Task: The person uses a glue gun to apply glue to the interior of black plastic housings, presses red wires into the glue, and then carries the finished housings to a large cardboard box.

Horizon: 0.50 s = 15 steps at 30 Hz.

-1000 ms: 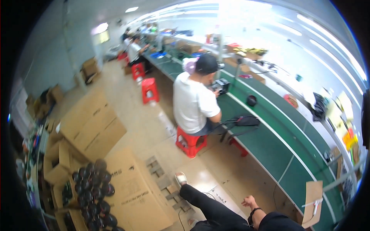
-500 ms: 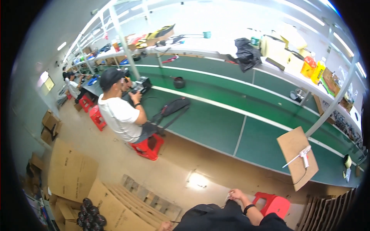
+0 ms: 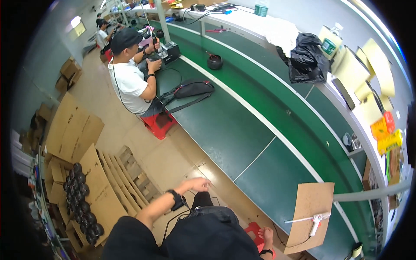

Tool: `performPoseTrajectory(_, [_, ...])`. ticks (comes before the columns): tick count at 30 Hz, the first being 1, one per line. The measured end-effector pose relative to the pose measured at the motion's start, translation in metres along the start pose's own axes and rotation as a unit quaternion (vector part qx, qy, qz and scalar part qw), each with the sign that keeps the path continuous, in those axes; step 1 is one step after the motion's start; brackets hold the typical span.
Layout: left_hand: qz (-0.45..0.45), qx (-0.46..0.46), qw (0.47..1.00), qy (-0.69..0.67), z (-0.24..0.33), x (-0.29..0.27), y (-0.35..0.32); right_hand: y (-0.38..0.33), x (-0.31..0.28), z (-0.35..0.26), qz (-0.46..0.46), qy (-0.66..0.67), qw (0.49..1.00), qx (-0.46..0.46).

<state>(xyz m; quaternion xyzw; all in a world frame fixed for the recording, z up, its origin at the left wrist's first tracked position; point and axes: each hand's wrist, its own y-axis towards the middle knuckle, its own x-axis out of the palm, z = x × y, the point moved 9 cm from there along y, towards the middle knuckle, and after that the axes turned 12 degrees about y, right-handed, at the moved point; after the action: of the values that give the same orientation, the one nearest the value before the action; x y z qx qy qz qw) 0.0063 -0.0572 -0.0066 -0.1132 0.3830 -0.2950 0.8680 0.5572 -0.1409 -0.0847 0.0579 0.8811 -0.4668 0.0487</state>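
My left hand (image 3: 199, 184) is out in front of my body, above the floor. Its fingers are loosely bent and apart, with nothing visible in them. A black band (image 3: 177, 199) circles that wrist. Low on the right, my right hand (image 3: 266, 235) hangs beside a red stool (image 3: 253, 229), its fingers slightly curled and apart, and it appears to hold nothing. Closest to it on the bench is a cardboard sheet (image 3: 303, 199), on which a white glue gun (image 3: 316, 223) with a long nozzle lies.
A long green workbench (image 3: 225, 125) runs diagonally, bearing a black bag (image 3: 193, 89) and a black bowl-like item (image 3: 214, 62). A co-worker (image 3: 130, 73) sits at its far end. Left are cartons (image 3: 78, 125), several round black items (image 3: 80, 195) and a wooden pallet (image 3: 138, 175).
The view has tilted down and turned. My left hand has risen from the lower edge to out in front of me; my right hand now hangs lower, by the stool.
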Motion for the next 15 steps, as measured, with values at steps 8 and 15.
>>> performPoseTrajectory(8, [0.161, -0.087, 0.983, 0.027, -0.068, -0.265, 0.148, -0.008, 0.041, -0.035, 0.018, 0.015, 1.000, 0.008])
performPoseTrajectory(15, [0.229, -0.260, 0.923, 0.168, -0.146, -0.519, 0.221, -0.026, 0.059, -0.158, 0.041, 0.005, 0.999, -0.015])
